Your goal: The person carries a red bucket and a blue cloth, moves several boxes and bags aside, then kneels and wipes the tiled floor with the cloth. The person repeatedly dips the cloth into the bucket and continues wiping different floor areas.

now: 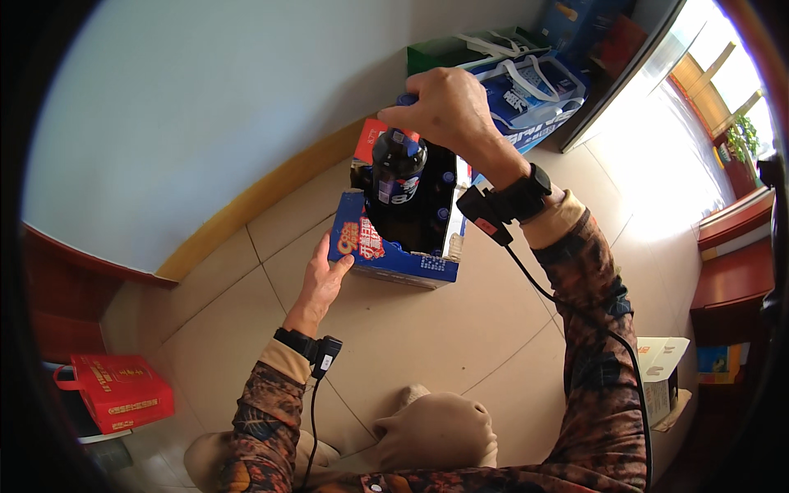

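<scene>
My right hand (447, 111) grips a dark glass or plastic bottle (397, 166) by its neck, just under the blue cap. The bottle stands upright, its lower end within the mouth of an open blue and red cardboard carton (400, 268). Several more bottles with blue caps (442, 214) are inside the carton, mostly in shadow. With fingers along its side and the thumb near the top edge, my left hand (327, 274) holds the carton's near left corner. The carton's underside is mostly hidden.
Blue shopping bags (524, 92) and a green bag (431, 55) stand by the wall beyond the carton. A red bag (126, 394) lies at the left. An opened white box (659, 382) is at the right, by dark red furniture (733, 277). Cables hang from both wrists.
</scene>
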A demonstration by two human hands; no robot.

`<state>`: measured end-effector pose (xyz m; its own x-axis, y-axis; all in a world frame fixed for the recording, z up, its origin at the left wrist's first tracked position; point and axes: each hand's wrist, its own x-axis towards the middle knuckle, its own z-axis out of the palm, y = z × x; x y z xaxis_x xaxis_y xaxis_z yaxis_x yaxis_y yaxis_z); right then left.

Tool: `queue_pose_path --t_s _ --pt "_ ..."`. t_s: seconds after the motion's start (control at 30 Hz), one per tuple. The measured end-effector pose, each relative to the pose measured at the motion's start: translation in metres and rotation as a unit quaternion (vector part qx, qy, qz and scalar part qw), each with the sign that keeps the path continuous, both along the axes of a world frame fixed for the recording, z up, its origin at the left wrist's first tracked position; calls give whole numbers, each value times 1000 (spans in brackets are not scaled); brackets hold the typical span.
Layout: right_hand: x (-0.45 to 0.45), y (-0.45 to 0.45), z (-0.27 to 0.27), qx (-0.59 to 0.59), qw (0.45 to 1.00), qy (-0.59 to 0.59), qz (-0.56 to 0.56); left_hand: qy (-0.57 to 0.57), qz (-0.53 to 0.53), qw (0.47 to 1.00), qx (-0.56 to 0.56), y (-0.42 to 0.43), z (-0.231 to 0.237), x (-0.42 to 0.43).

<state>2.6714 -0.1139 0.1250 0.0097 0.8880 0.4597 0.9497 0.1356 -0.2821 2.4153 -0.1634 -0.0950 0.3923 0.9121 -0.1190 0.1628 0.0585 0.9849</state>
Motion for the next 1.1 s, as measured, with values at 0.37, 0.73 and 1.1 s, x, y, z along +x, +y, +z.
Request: queue_pose_path --t_s 0.37,0.73,1.1 --pt "-14 7 11 -97 991 -49 -78 -8 3 1000 -12 0 -8 0" --pt "-12 10 -18 -143 984 -69 -87 -14 0 1000 -26 1 -5 -1" --pt "-18 13 -56 -161 980 -80 -91 -23 -4 1000 -11 4 -16 -2"
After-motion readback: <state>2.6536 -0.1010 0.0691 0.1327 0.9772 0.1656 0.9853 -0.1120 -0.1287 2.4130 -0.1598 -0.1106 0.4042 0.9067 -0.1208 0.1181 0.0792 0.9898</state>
